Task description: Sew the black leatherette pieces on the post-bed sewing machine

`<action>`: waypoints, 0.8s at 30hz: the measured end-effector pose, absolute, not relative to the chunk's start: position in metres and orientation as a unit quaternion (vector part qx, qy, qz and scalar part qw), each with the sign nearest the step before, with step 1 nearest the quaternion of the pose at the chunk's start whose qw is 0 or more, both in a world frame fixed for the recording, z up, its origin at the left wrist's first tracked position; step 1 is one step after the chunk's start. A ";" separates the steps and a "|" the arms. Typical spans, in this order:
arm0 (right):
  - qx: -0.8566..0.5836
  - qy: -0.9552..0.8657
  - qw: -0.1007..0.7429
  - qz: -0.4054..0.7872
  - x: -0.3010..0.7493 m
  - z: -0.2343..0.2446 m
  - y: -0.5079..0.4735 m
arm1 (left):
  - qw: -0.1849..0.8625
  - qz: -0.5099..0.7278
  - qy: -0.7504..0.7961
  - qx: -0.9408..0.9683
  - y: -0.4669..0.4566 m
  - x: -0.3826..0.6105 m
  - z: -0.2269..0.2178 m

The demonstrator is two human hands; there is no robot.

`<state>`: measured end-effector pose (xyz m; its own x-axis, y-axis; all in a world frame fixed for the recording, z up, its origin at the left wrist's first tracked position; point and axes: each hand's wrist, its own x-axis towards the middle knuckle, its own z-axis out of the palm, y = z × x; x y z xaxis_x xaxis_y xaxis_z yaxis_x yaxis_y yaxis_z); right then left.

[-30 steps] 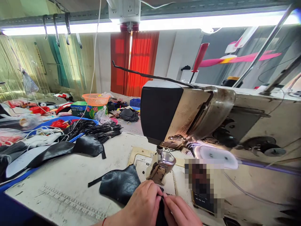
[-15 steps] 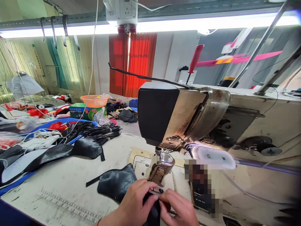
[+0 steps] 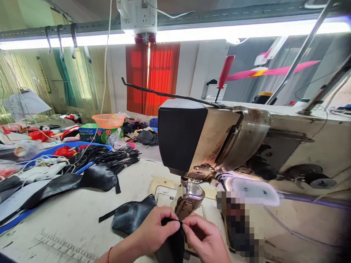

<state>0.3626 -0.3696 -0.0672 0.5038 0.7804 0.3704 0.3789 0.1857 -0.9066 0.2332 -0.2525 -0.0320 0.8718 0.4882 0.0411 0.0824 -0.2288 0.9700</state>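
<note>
"Where was the black piece (image 3: 172,246)?"

"Between both hands at the near side, just in front of the metal post (image 3: 193,191) of the sewing machine (image 3: 211,138)."

"And the fingers?"

"The left hand (image 3: 157,230) had thumb and forefinger closed on its upper edge. The right hand (image 3: 205,237) pinched that edge too, just to the right."

"What lay around them?"

"A second black piece (image 3: 131,215), its strap pointing left, lay on the white table (image 3: 82,212), partly hidden by the left hand. Farther left was a longer black piece (image 3: 97,178), with bundled black strips (image 3: 124,156) beyond."
</note>
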 end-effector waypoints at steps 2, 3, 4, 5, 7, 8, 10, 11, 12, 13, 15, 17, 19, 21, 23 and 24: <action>-0.606 -0.438 0.633 0.199 0.363 -0.062 -0.367 | 0.597 0.166 0.193 0.761 -0.251 0.237 -0.027; -0.602 -0.430 0.640 0.207 0.363 -0.060 -0.365 | 0.596 0.164 0.193 0.762 -0.251 0.238 -0.025; -0.599 -0.427 0.644 0.209 0.363 -0.059 -0.364 | 0.595 0.162 0.194 0.763 -0.250 0.240 -0.023; -0.598 -0.428 0.646 0.204 0.364 -0.058 -0.363 | 0.593 0.159 0.195 0.765 -0.250 0.241 -0.021; -0.598 -0.437 0.646 0.187 0.364 -0.058 -0.362 | 0.592 0.152 0.198 0.766 -0.248 0.242 -0.018; -0.599 -0.442 0.644 0.175 0.364 -0.058 -0.361 | 0.593 0.147 0.200 0.766 -0.248 0.243 -0.018; -0.601 -0.453 0.642 0.146 0.366 -0.057 -0.361 | 0.603 0.136 0.200 0.760 -0.248 0.244 -0.017; -0.601 -0.462 0.640 0.129 0.367 -0.056 -0.360 | 0.613 0.131 0.198 0.753 -0.248 0.245 -0.017; -0.598 -0.475 0.636 0.111 0.368 -0.055 -0.360 | 0.625 0.129 0.196 0.744 -0.248 0.245 -0.017; -0.594 -0.494 0.629 0.092 0.370 -0.053 -0.361 | 0.638 0.126 0.193 0.735 -0.248 0.246 -0.016; -0.575 -0.554 0.600 0.043 0.375 -0.049 -0.362 | 0.657 0.129 0.190 0.718 -0.247 0.247 -0.014; -0.551 -0.619 0.558 -0.042 0.379 -0.047 -0.363 | 0.651 0.149 0.194 0.718 -0.245 0.249 -0.010; -0.533 -0.654 0.513 -0.159 0.384 -0.047 -0.365 | 0.621 0.185 0.199 0.735 -0.242 0.253 -0.006; -0.516 -0.672 0.468 -0.253 0.388 -0.047 -0.364 | 0.588 0.215 0.197 0.755 -0.238 0.259 -0.003; -0.500 -0.692 0.430 -0.296 0.394 -0.046 -0.363 | 0.569 0.227 0.194 0.766 -0.234 0.267 -0.001; -0.492 -0.702 0.415 -0.304 0.398 -0.044 -0.361 | 0.562 0.231 0.195 0.770 -0.233 0.271 0.000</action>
<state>0.3978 -0.3612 -0.0439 -0.1703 0.4394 0.8820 0.9437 0.3304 0.0176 0.2710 -0.2327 -0.0002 0.8179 0.5591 0.1361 0.0407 -0.2922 0.9555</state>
